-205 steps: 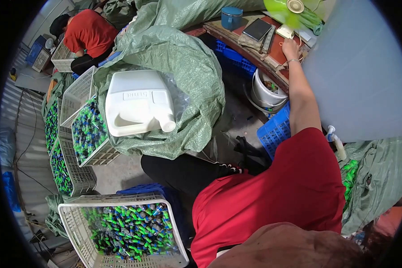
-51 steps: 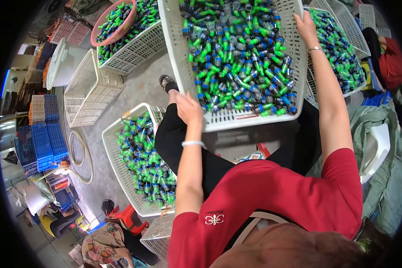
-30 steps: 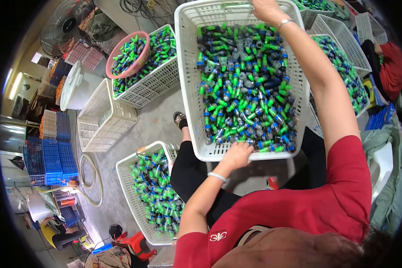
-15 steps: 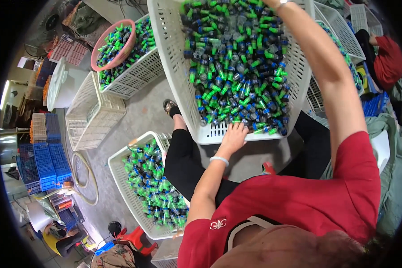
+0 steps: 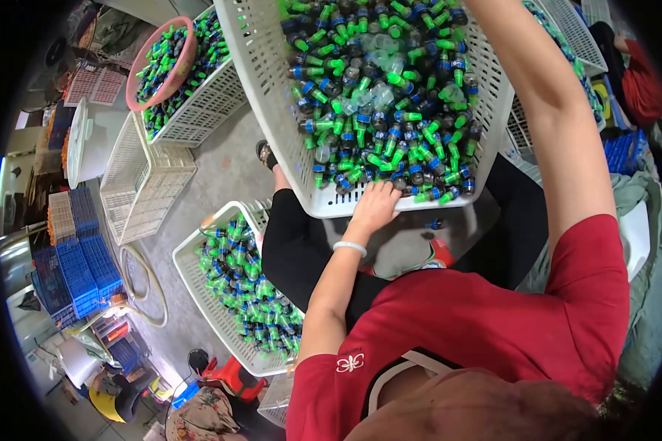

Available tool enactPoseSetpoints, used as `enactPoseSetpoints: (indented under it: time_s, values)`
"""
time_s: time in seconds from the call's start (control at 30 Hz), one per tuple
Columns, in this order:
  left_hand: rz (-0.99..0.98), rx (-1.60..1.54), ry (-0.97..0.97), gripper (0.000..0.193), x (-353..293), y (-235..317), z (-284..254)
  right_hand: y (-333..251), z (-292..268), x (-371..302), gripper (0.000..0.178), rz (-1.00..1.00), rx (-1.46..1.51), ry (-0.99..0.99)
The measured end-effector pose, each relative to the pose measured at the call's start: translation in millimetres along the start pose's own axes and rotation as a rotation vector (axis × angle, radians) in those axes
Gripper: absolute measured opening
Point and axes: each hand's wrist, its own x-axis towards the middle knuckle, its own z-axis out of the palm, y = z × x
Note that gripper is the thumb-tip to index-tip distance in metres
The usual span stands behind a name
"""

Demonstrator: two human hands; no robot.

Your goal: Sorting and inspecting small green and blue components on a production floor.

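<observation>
Fingers (image 5: 381, 192) of left hand (image 5: 374, 209) grip crate rim (image 5: 443, 207); right hand, out-of-frame, can't be judged.

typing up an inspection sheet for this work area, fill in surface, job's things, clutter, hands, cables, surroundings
Surface: grey floor, visible between crates.
Job's things: white crate holding many small green and blue pieces.
Clutter: looped pale hose on the floor; one loose piece outside the crate.
Hands: left hand on the crate's near rim; right hand out of view.
Cables: none clearly made out.
Surroundings: pink basin atop another filled crate; stacked blue crates; co-worker in a floral top.
</observation>
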Motion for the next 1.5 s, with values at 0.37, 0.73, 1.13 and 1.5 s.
enactPoseSetpoints:
  time_s: [0.37,0.73,1.13,1.5]
  values:
    - [-0.003,0.048,0.073,0.043,8,4,-4,-10,84,-151,0.059,0.357,0.188,-0.749]
    - [0.005,0.02,0.056,0.038,0,4,-3,-50,80,-161,0.092,0.355,1.014,-0.978]
    - [0.003,0.033,0.077,0.036,-2,-5,5,-90,77,-177,0.093,0.434,0.843,-1.177]
    - [-0.089,0.184,0.038,0.033,4,12,10,-144,6,-191,0.081,0.278,0.564,-1.182]
